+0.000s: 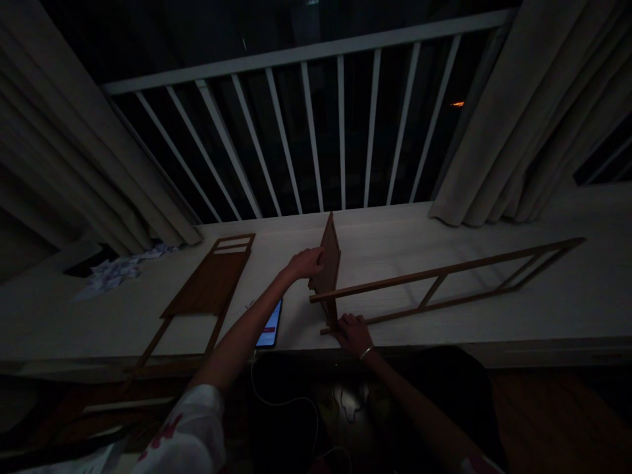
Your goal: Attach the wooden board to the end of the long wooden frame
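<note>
The left hand (306,263) holds an upright wooden panel (328,260). The right hand (351,334) clasps a slatted wooden frame (444,284) at the panel's foot.

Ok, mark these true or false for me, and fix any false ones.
The left hand touches the upright wooden panel. True.
A bangle circles the right wrist. True.
The phone lies right of the panel. False: it lies left of it.
The curtains are drawn fully across the railing. False: they hang at the sides, with the railing showing between them.
</note>
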The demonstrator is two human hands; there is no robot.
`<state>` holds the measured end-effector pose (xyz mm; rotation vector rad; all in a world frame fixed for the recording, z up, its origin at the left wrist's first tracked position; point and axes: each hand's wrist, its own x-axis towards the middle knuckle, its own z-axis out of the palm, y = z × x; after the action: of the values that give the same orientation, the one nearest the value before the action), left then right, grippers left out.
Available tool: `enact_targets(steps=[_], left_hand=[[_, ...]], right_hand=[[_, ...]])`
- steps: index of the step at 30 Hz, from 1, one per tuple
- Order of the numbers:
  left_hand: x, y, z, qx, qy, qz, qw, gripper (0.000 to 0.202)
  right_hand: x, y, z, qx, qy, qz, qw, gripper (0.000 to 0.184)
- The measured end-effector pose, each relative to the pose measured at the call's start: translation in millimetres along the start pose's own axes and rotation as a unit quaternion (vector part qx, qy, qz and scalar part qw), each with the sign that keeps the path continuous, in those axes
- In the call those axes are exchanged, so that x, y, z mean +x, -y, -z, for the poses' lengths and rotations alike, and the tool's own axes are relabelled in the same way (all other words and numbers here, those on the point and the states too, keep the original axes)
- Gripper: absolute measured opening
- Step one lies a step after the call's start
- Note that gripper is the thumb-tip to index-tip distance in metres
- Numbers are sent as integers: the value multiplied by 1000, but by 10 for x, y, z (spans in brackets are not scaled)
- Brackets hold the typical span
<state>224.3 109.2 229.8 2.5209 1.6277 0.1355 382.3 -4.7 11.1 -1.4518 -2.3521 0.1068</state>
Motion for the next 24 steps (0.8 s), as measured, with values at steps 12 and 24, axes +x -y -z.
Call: enact_targets(steps=[12,24], left_hand=[[153,-7,-119,14,6,63,998,23],[15,45,-99,23,18,85,996,26]], right_hand=[[16,29,-12,-17,-2,0,1000,30],[17,33,-59,-8,-15,1,1000,32]])
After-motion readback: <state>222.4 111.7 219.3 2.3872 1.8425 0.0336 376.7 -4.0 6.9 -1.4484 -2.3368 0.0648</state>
